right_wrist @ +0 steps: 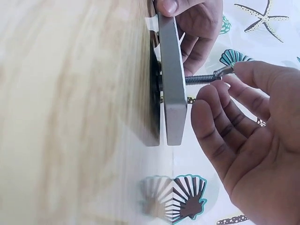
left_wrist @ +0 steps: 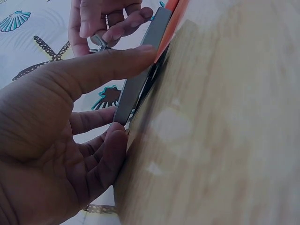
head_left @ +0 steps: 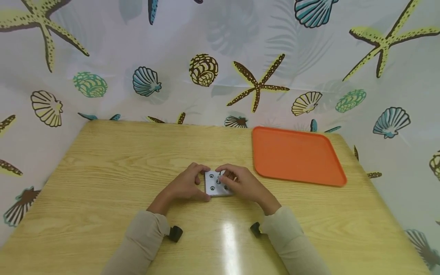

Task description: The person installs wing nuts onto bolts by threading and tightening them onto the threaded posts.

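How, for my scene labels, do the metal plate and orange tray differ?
The metal plate is small and grey; the orange tray is larger. The plate has holes and holds a threaded screw; the tray has neither. The left hand grips the plate; neither hand touches the tray. Both are four-sided.

The left hand [head_left: 187, 184] grips and the right hand [head_left: 245, 184] pinches, each turned inward.

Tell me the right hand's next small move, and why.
Probably a slight twist of the threaded bolt by the right hand, though which direction I can't tell. That hand is at the bolt's bent top, bare thread shows above the metal plate, and the left hand holds the plate's edges, which should keep it steady.
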Demonstrator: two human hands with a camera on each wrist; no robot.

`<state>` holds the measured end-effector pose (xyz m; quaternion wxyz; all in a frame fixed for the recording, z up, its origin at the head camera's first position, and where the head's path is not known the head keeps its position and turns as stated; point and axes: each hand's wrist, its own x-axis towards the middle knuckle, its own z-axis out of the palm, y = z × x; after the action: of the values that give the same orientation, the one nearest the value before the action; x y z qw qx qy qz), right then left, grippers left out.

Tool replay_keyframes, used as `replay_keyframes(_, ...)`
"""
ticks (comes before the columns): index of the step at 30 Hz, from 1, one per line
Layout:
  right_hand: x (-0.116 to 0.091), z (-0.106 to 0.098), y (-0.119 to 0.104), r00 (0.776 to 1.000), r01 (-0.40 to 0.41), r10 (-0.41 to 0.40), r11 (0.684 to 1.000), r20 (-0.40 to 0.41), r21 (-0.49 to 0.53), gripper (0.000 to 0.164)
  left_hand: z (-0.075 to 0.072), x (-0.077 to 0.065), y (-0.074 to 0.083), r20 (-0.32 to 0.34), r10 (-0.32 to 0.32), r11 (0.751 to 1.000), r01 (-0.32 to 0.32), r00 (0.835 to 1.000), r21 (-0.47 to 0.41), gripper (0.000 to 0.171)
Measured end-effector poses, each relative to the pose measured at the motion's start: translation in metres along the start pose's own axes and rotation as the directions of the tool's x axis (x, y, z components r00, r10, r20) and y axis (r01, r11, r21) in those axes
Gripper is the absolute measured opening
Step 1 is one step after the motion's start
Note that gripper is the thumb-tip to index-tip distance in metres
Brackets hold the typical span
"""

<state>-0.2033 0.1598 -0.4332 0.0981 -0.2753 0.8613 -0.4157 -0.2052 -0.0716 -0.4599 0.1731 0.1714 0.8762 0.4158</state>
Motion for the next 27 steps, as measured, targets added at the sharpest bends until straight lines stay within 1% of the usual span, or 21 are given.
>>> replay_keyframes(8, -0.0031, -0.0035, 0.0015, 0.997, 0.029, -0.03, 0.999, -0.067, -0.016, 0.018, 0.0012, 0.0008, 0.0006, -0.011, 0.0, 1.0, 0.0, 1.0, -0.001, 0.084)
replay_keyframes(15, -0.004, -0.0042, -0.0015, 0.992, -0.005, 0.001, 1.0, -0.123, -0.028, 0.011, 0.0011, 0.0002, 0.0017, -0.008, 0.001, 1.0, -0.001, 1.0, 0.004, 0.084)
replay_keyframes(19, -0.0045, -0.0048, -0.0054, 0.991, -0.021, 0.018, 1.0, -0.132, -0.021, 0.009, 0.0009, -0.0006, 0.0025, -0.01, -0.001, 1.0, 0.001, 1.0, 0.009, 0.084)
replay_keyframes(23, -0.0044, -0.005, -0.0068, 0.991, -0.048, 0.047, 0.999, -0.125, -0.007, 0.008, 0.0007, -0.0014, 0.003, -0.011, -0.005, 1.0, 0.005, 1.0, 0.01, 0.084)
replay_keyframes(27, -0.0049, -0.0049, -0.0073, 0.99, -0.06, 0.059, 0.998, -0.125, -0.006, 0.007, 0.0008, -0.0014, 0.003, -0.011, -0.004, 1.0, 0.005, 1.0, 0.007, 0.085)
